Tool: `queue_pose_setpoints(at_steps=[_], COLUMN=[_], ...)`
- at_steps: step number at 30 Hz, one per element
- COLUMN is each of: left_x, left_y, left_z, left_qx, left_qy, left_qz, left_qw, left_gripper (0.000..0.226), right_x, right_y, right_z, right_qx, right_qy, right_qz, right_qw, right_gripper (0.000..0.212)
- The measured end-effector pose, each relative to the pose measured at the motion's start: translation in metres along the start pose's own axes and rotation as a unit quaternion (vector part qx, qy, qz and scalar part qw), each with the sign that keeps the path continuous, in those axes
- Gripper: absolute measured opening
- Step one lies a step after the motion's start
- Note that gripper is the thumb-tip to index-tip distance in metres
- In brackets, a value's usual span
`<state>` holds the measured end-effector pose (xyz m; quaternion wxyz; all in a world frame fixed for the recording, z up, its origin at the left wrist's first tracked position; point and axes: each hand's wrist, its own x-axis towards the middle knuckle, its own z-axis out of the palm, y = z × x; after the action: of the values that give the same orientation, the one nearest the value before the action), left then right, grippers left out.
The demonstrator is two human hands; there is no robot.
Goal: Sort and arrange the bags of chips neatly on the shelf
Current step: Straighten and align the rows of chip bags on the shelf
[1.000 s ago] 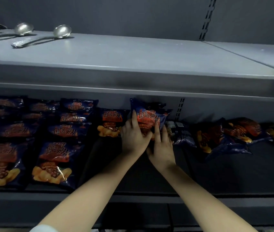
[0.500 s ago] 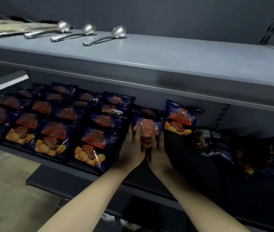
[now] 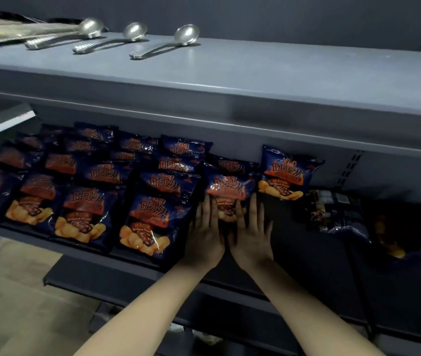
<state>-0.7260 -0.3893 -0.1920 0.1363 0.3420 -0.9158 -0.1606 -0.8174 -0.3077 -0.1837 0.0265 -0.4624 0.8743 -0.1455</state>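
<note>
Both hands lie flat, side by side, on a navy barbecue chip bag (image 3: pixel 230 187) in the middle of the lower shelf (image 3: pixel 307 255). The left hand (image 3: pixel 205 236) and right hand (image 3: pixel 251 236) have straight fingers, so each grip is released, merely pressing the bag's lower edge. Rows of matching bags (image 3: pixel 150 222) overlap to the left; another bag (image 3: pixel 285 173) stands just to the right, and jumbled dark bags (image 3: pixel 338 211) lie further right. Three metal ladles (image 3: pixel 186 34) rest on the upper shelf (image 3: pixel 255 80).

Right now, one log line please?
left hand: flat on chip bag | right hand: flat on it | loose bags: farther right
</note>
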Motion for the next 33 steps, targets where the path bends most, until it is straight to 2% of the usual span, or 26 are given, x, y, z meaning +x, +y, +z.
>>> queue_pose_setpoints(at_steps=[4,14,21,33], left_x=[0.003,0.013,0.012,0.028], left_y=[0.003,0.0,-0.004,-0.004], left_z=[0.001,0.0,-0.002,-0.005], left_qx=[0.001,0.018,0.0,-0.042], left_qy=[-0.023,-0.052,-0.036,-0.057], left_qz=[-0.011,-0.016,-0.008,-0.001], left_qw=[1.0,0.998,0.999,0.997], left_gripper=[0.072,0.073,0.068,0.066], right_x=[-0.003,0.004,0.007,0.021], right_y=[-0.001,-0.003,-0.009,-0.016], right_z=[-0.001,0.0,0.001,-0.007], right_qx=[-0.013,0.002,-0.01,-0.02], right_qy=[-0.003,-0.067,-0.076,-0.104], right_qz=[-0.009,0.007,0.026,0.051], right_qw=[1.0,0.998,0.997,0.993], right_gripper=[0.068,0.065,0.065,0.065])
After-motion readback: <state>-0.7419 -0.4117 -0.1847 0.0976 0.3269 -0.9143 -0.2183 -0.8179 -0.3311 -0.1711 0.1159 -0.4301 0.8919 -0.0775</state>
